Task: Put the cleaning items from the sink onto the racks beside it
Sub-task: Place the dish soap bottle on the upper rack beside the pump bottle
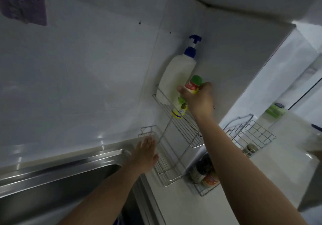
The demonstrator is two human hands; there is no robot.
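Observation:
My right hand grips a small green-capped bottle with a red and yellow label, held over the upper wire rack on the wall. On that rack stand a tall white pump bottle with a blue pump and a small yellow bottle with green on it. My left hand is flat with fingers spread, holding nothing, at the sink's right corner beside the lower wire rack. The steel sink lies at lower left; its inside is dark.
A second wire shelf lower right holds jars and cans. Another wire basket stands on the white counter at right, with a green item behind it. A purple pad hangs on the wall at upper left.

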